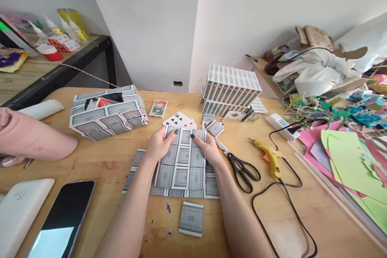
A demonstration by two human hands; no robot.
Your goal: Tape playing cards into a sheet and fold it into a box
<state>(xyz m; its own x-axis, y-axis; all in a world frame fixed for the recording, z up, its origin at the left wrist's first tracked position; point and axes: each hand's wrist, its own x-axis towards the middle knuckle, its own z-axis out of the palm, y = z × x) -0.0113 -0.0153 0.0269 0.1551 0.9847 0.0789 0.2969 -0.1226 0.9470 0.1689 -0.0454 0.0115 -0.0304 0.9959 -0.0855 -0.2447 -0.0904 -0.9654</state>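
A panel of joined playing cards (pixel 181 155), backs up, is gripped at its far end by both hands. My left hand (pixel 159 144) pinches the left corner, thumb on top. At the right corner my right hand (pixel 208 147) holds it the same way. Under the panel lies a wider sheet of joined cards (pixel 212 185), partly covered. One folded card piece (pixel 191 218) rests on the table nearer to me. Beyond my hands are loose face-up cards (pixel 177 119). Black-handled scissors (pixel 242 167) lie right of my right hand, blades partly hidden by it.
A card-covered box (pixel 109 113) and a card pack (pixel 159 108) stand at the back left, stacked card packs (pixel 231 88) at the back. Right are a yellow glue gun (pixel 272 157) with its cord, a power strip (pixel 281 125) and coloured paper (pixel 347 157). Left are a phone (pixel 65 213) and pink bottle (pixel 36 137).
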